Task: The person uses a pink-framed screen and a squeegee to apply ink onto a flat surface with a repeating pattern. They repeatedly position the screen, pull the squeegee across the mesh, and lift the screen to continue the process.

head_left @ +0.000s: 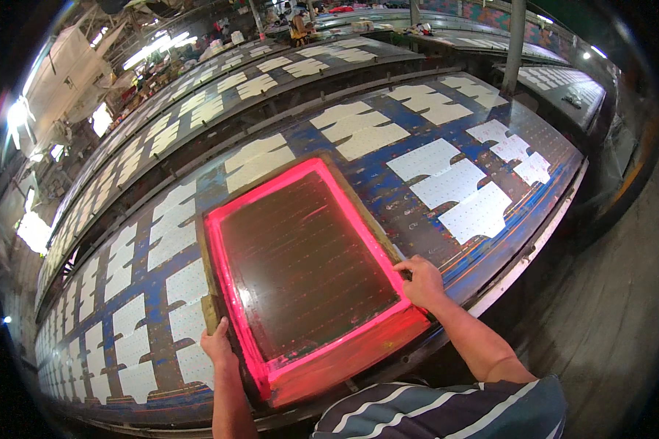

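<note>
Pink-bordered rectangular mesh screen in a wooden frame point(307, 256), held by both sides

It is over the near side of a long, dark, blue-stained table point(377, 174), among white, dotted, garment-shaped pieces point(447, 186). The left hand point(218, 345) grips the left rail near its lower end; the right hand point(422, 282) curls its fingers over the right rail. Handling it well, I judge, means even grips, a frame kept level and squared to the rows, and straight up-or-down moves, without sliding, to avoid smears. Most left fingers are hidden by the rail, as is whatever lies beneath the dark mesh. Whether the frame touches the table, I cannot tell.
</note>
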Demonstrator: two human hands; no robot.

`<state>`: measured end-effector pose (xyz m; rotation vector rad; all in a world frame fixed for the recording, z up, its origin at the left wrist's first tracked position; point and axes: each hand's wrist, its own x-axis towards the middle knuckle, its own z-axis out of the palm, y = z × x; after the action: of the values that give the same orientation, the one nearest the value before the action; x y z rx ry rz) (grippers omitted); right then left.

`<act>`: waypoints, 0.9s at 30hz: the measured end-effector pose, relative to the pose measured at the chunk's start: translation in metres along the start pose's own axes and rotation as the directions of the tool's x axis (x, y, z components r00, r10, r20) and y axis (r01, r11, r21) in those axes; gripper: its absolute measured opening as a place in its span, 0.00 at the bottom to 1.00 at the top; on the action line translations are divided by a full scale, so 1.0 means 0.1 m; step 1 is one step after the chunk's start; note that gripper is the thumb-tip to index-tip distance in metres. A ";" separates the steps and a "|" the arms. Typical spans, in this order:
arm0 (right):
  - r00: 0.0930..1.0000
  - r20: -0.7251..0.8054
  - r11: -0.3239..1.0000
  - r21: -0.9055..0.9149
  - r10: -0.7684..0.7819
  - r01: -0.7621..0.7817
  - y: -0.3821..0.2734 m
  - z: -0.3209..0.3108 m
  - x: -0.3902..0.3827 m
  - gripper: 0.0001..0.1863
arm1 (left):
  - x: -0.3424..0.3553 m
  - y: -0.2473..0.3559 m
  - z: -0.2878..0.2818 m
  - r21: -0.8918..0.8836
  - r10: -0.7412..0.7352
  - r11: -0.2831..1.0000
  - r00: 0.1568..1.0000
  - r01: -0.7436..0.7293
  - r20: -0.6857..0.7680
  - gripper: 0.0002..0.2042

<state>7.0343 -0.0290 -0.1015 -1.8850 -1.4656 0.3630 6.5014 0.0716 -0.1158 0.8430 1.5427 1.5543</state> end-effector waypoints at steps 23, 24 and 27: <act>0.997 0.040 0.998 0.010 -0.061 0.061 1.05 -0.66 0.22 0.16 | -0.55 -0.40 0.99 0.145 -0.026 0.989 1.000 0.026 -0.004 0.11; 0.998 0.054 0.999 -0.030 -0.040 0.041 1.01 -0.69 0.21 0.16 | -0.54 -0.44 1.00 0.138 -0.027 0.990 1.000 0.028 -0.011 0.12; 0.984 0.003 0.950 -0.258 -0.180 0.174 0.78 -0.76 0.06 0.19 | -0.50 -0.52 0.98 0.203 0.008 0.979 1.000 -0.003 -0.026 0.13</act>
<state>7.1398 -0.0590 -0.0994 -1.9280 -1.7207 0.0690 6.6151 0.0736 -0.1594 0.9429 1.7420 1.4335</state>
